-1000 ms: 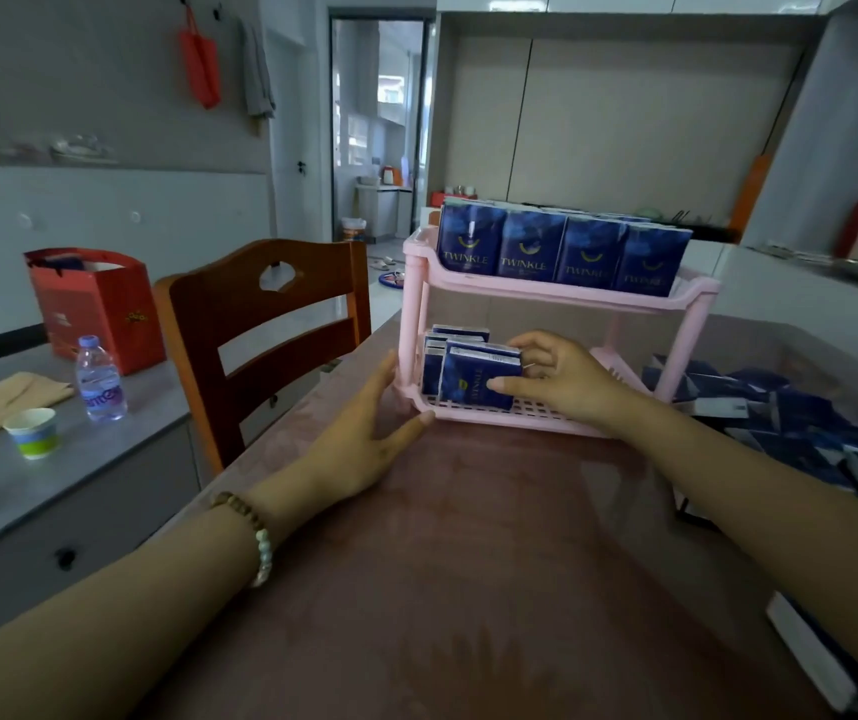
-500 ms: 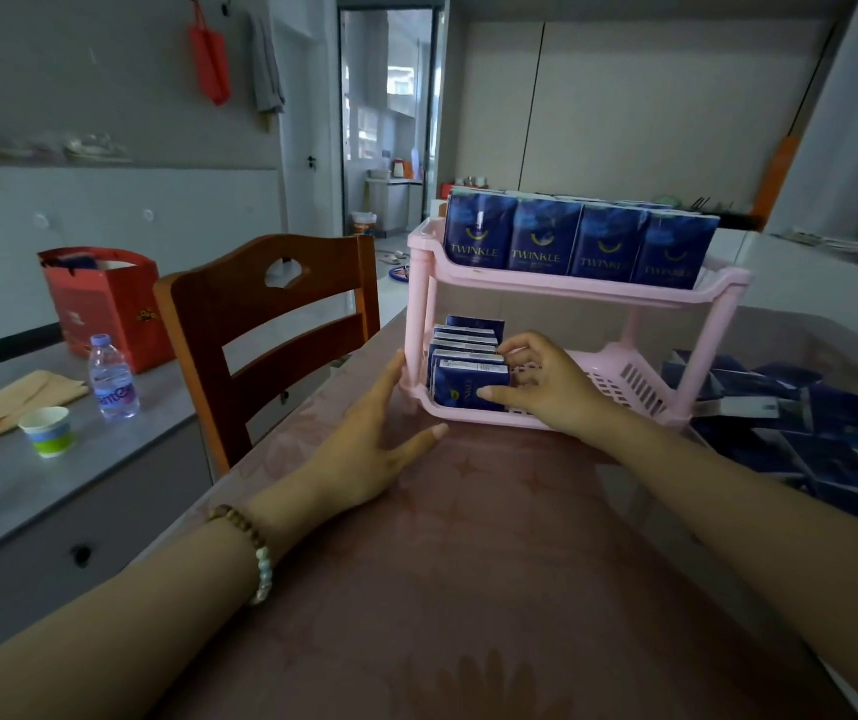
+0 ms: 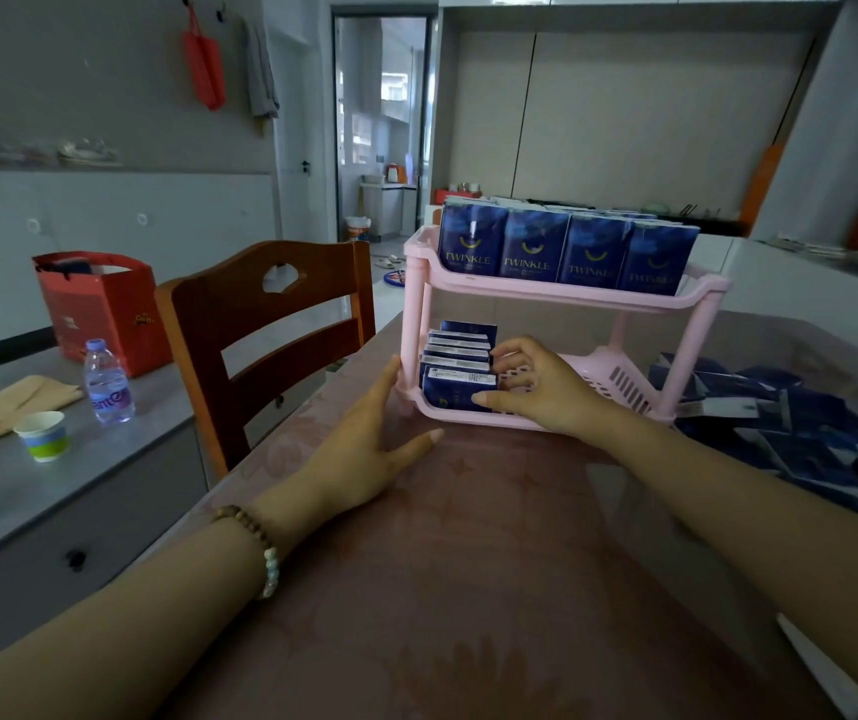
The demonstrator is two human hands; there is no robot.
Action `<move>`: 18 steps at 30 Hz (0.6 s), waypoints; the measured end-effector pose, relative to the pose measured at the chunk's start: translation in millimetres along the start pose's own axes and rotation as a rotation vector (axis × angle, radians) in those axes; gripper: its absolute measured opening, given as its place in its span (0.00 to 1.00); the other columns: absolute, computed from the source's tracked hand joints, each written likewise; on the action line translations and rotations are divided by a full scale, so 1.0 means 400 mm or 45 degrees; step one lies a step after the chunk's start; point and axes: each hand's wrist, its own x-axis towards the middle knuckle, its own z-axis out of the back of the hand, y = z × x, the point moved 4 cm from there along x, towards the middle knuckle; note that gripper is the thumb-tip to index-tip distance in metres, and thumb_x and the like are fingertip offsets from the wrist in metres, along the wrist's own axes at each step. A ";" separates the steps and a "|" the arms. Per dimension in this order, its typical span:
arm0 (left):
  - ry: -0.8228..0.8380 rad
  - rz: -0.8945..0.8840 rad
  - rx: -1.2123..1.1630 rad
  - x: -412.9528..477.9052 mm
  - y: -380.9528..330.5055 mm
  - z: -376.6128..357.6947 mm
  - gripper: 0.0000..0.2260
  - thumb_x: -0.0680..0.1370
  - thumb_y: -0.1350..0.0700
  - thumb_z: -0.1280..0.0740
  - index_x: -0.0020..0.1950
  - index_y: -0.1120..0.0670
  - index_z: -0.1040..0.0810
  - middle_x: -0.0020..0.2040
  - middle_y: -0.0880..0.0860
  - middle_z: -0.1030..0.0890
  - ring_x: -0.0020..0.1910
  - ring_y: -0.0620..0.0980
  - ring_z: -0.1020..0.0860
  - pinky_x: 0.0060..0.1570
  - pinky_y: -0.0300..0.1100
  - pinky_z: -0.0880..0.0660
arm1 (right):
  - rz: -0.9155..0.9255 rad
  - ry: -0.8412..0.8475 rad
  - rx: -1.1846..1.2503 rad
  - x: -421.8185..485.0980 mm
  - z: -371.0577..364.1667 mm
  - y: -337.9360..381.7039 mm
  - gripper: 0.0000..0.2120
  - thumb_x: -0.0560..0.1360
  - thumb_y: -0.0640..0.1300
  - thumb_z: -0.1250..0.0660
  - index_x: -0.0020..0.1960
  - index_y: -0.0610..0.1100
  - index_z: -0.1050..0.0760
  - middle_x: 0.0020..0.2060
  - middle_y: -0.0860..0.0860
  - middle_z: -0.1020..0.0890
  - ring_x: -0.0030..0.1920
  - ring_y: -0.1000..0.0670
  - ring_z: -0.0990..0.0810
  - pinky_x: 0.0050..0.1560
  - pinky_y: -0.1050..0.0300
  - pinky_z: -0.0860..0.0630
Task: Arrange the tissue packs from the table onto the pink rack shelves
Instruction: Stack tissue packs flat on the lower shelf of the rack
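Two hands meet at the pink rack [image 3: 562,296]. The right hand [image 3: 541,394] curls round the front pack [image 3: 455,392] on the rack's lower shelf, thumb on its face, fingers at its right edge. The left hand [image 3: 364,449] lies flat, fingers straight against the rack's left post, thumb spread below the lower rim. Behind the front pack a row of packs [image 3: 460,345] fills the shelf's left end, with open grid to its right. Across the rack's upper shelf stand four top-shelf packs [image 3: 567,252]. Right of the rack, loose packs [image 3: 801,423] lie on the table [image 3: 468,589].

home dining area | wooden chair [image 3: 266,335] | wall cabinets [image 3: 624,116] | doorway [image 3: 380,122]
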 end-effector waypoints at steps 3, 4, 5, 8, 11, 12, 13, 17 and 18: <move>-0.020 0.013 0.004 -0.008 -0.008 0.007 0.39 0.74 0.47 0.32 0.77 0.47 0.53 0.77 0.49 0.43 0.74 0.50 0.40 0.71 0.47 0.40 | -0.003 -0.009 -0.044 -0.021 0.017 0.011 0.26 0.68 0.43 0.25 0.62 0.44 0.32 0.57 0.50 0.26 0.54 0.49 0.24 0.53 0.60 0.27; -0.026 0.016 -0.001 -0.012 -0.013 0.009 0.39 0.74 0.47 0.32 0.77 0.47 0.52 0.77 0.49 0.43 0.74 0.50 0.40 0.72 0.48 0.39 | -0.002 -0.013 -0.060 -0.035 0.026 0.017 0.26 0.69 0.44 0.26 0.62 0.44 0.32 0.57 0.51 0.27 0.55 0.50 0.24 0.54 0.59 0.27; -0.032 0.028 -0.002 -0.019 -0.019 0.012 0.39 0.73 0.47 0.32 0.77 0.47 0.52 0.77 0.49 0.44 0.74 0.51 0.40 0.72 0.48 0.39 | 0.001 -0.012 -0.074 -0.051 0.037 0.025 0.25 0.69 0.45 0.26 0.63 0.44 0.32 0.58 0.51 0.27 0.55 0.50 0.24 0.55 0.59 0.27; -0.082 0.093 0.025 -0.047 -0.039 0.015 0.39 0.74 0.45 0.32 0.77 0.47 0.53 0.78 0.50 0.45 0.75 0.51 0.41 0.71 0.47 0.40 | 0.028 0.052 -0.130 -0.122 0.078 0.053 0.22 0.70 0.46 0.28 0.62 0.46 0.31 0.59 0.54 0.27 0.55 0.53 0.23 0.53 0.64 0.27; -0.162 0.044 0.094 -0.082 -0.088 0.007 0.37 0.74 0.43 0.34 0.77 0.49 0.52 0.77 0.51 0.44 0.74 0.51 0.40 0.70 0.46 0.38 | 0.032 0.104 -0.142 -0.217 0.136 0.077 0.18 0.70 0.49 0.30 0.59 0.49 0.28 0.57 0.60 0.26 0.55 0.60 0.22 0.52 0.68 0.24; -0.169 -0.010 0.125 -0.092 -0.110 -0.003 0.36 0.75 0.43 0.35 0.76 0.48 0.51 0.76 0.51 0.43 0.73 0.51 0.40 0.69 0.46 0.37 | 0.022 0.102 -0.136 -0.250 0.159 0.081 0.19 0.69 0.51 0.30 0.58 0.50 0.27 0.57 0.61 0.25 0.55 0.61 0.22 0.53 0.68 0.24; -0.162 -0.073 0.157 -0.100 -0.133 -0.017 0.35 0.75 0.42 0.36 0.76 0.48 0.50 0.75 0.51 0.42 0.73 0.51 0.40 0.69 0.46 0.37 | 0.008 0.090 -0.133 -0.284 0.182 0.083 0.19 0.67 0.54 0.30 0.57 0.52 0.26 0.57 0.62 0.24 0.55 0.62 0.22 0.53 0.67 0.24; -0.047 -0.257 0.154 -0.117 -0.221 -0.102 0.33 0.76 0.43 0.36 0.75 0.52 0.45 0.73 0.51 0.40 0.73 0.50 0.41 0.71 0.45 0.39 | -0.073 -0.068 -0.091 -0.416 0.283 0.049 0.11 0.70 0.47 0.30 0.52 0.53 0.24 0.54 0.60 0.21 0.53 0.62 0.21 0.52 0.63 0.23; -0.005 -0.269 0.137 -0.119 -0.240 -0.128 0.32 0.76 0.43 0.36 0.75 0.53 0.43 0.73 0.52 0.39 0.72 0.50 0.40 0.71 0.44 0.39 | -0.090 -0.111 -0.088 -0.450 0.306 0.035 0.10 0.71 0.44 0.31 0.52 0.53 0.24 0.54 0.60 0.21 0.51 0.64 0.21 0.50 0.66 0.24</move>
